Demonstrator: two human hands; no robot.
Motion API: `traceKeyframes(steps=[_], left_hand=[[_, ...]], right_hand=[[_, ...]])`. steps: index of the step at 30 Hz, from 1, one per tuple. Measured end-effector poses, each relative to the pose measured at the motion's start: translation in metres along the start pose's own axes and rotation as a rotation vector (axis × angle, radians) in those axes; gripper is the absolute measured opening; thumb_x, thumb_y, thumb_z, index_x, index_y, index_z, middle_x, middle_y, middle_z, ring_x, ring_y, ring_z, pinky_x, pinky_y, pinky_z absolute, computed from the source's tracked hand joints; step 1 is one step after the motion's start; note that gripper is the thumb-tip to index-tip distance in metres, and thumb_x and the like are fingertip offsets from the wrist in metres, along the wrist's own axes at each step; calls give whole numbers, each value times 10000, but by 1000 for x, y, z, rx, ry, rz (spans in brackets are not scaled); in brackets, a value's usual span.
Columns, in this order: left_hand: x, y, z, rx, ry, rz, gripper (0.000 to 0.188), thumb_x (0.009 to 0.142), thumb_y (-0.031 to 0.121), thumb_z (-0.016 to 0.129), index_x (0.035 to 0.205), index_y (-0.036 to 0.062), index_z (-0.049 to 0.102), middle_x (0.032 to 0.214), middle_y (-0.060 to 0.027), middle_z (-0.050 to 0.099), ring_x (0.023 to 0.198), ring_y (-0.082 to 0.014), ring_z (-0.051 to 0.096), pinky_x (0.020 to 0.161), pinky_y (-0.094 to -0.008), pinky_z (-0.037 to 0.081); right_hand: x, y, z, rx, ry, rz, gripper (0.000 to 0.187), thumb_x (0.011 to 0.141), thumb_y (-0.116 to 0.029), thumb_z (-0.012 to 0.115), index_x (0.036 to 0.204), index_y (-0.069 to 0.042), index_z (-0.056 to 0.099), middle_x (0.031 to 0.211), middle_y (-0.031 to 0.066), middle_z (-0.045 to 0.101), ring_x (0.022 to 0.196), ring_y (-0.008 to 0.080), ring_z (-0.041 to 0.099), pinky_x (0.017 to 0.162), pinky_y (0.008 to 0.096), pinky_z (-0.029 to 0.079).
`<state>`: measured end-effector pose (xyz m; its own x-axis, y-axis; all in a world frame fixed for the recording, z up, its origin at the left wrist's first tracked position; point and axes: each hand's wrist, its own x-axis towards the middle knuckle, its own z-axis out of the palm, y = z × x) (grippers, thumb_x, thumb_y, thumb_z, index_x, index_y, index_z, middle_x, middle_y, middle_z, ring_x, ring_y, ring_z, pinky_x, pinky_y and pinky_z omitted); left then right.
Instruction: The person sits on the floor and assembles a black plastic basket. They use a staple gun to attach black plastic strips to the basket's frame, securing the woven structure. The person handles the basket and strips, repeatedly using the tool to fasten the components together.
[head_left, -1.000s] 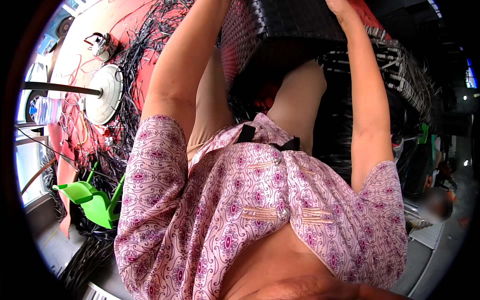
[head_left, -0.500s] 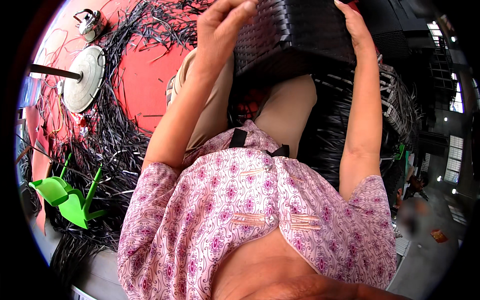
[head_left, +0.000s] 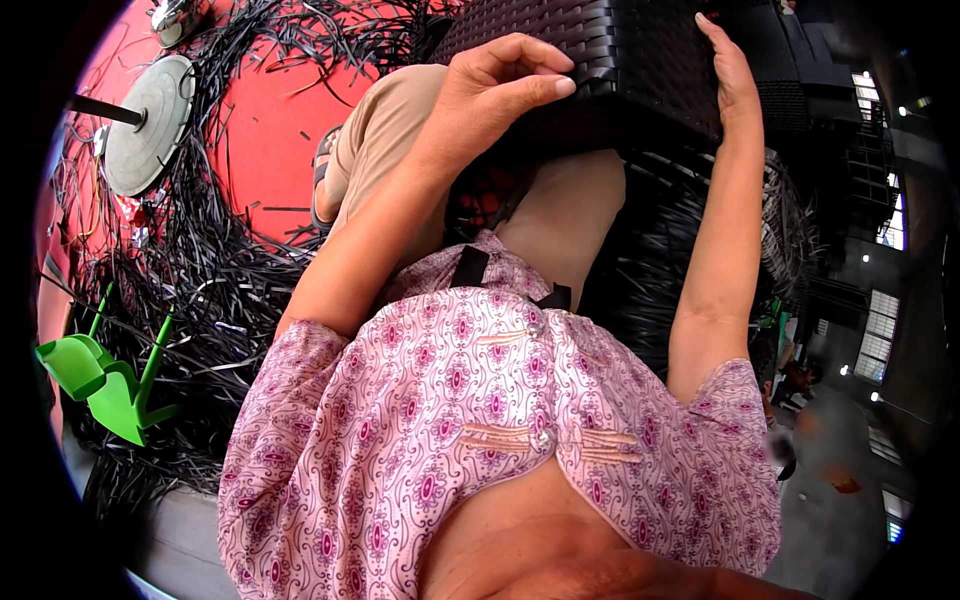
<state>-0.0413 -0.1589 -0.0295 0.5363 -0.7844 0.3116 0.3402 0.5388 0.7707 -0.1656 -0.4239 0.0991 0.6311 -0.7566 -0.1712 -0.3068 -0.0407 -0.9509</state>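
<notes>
A woven piece of flat black plastic strips, box-shaped with a sharp corner, rests above my lap at the top of the view. My left hand is at its near corner, thumb and fingers curled toward each other in a pinch. Any strip between those fingertips is too dark to make out against the weave. Along the right side of the piece lies my right hand, its fingers stretched out flat and touching the side. The top of the woven piece is cut off by the frame.
Loose black strips lie heaped on the red floor to my left. Nearby are a round grey disc on a pole, a metal kettle and a bright green plastic object. More black strips are bunched at my right.
My left hand has come down and right, to the near corner of the woven piece. The piece has turned somewhat, with more of its left face showing. My right hand stays at its right side.
</notes>
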Motion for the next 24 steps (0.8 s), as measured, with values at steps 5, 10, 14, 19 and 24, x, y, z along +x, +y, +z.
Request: traceKeyframes(steps=[5, 10, 14, 19, 24], left_hand=[[-1, 0, 2, -43, 1, -12, 159, 856, 41, 711, 1010, 34, 675, 874, 33, 644, 805, -24, 571, 724, -170, 449], [-4, 2, 3, -79, 3, -12, 161, 854, 44, 713, 1008, 44, 667, 864, 48, 622, 793, -20, 557, 713, -166, 439], [-6, 2, 1, -68, 7, -6, 157, 855, 41, 710, 1005, 52, 665, 859, 55, 613, 787, -14, 550, 710, -159, 434], [-10, 6, -2, -39, 27, -25, 148, 859, 52, 702, 998, 64, 653, 868, 63, 607, 816, -17, 555, 737, -167, 437], [-12, 9, -11, -107, 47, 4, 154, 872, 74, 697, 1017, 67, 647, 855, 67, 593, 809, -14, 540, 750, -165, 435]], right_hand=[[16, 9, -22, 68, -38, 18, 289, 951, -234, 602, 1106, -1, 675, 1051, 79, 716, 915, 160, 693, 850, 279, 548], [15, 10, -21, 173, -64, 71, 292, 959, -228, 591, 1118, 2, 671, 1043, 81, 720, 903, 173, 701, 843, 289, 560], [10, 11, -22, 128, -24, 30, 297, 962, -229, 587, 1129, 4, 665, 1066, 91, 714, 917, 179, 700, 843, 299, 564], [-14, 6, -5, 146, -3, 53, 293, 952, -230, 593, 1093, 14, 672, 1042, 109, 712, 913, 200, 689, 832, 320, 555], [-28, 12, 4, 207, 36, 11, 317, 957, -259, 588, 1089, 14, 679, 1028, 110, 712, 916, 226, 676, 830, 349, 538]])
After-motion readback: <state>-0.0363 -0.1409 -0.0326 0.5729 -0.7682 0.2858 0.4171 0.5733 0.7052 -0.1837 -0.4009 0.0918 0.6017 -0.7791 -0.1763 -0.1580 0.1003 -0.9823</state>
